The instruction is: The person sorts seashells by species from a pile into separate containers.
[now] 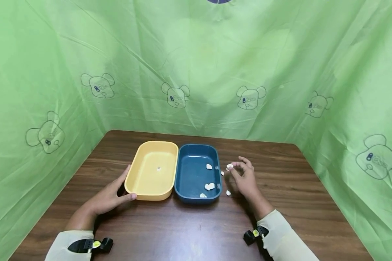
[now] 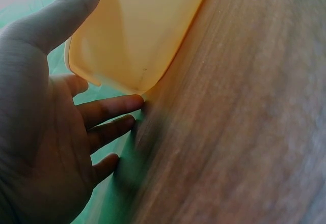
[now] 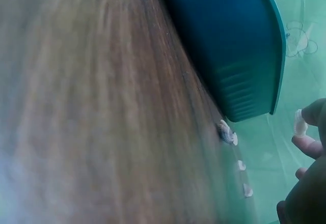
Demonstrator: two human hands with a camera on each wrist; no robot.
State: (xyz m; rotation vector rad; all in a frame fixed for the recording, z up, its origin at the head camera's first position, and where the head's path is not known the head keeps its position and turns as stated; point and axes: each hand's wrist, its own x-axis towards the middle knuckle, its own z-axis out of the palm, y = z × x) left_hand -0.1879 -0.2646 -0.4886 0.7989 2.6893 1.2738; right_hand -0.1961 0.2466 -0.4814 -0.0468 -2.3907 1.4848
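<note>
My right hand [image 1: 246, 177] is just right of the blue tray [image 1: 198, 146], pinching a small white seashell [image 1: 229, 166] between thumb and fingertip. The ridged edge of that shell [image 3: 300, 123] shows in the right wrist view. My left hand [image 1: 109, 195] rests at the near left corner of the yellow tray [image 1: 143, 193]. Its thumb lies against the front wall, while the other fingers, fairly straight and spread, reach along the left side. Several white shells [image 1: 209, 166] lie in the blue tray. One small white piece [image 1: 158, 169] sits in the yellow tray.
Both trays stand side by side on a brown wooden table [image 1: 196, 224]. Loose shells [image 1: 228, 193] lie on the wood between the blue tray and my right hand. A green curtain [image 1: 202, 50] printed with bear faces hangs around the back and sides.
</note>
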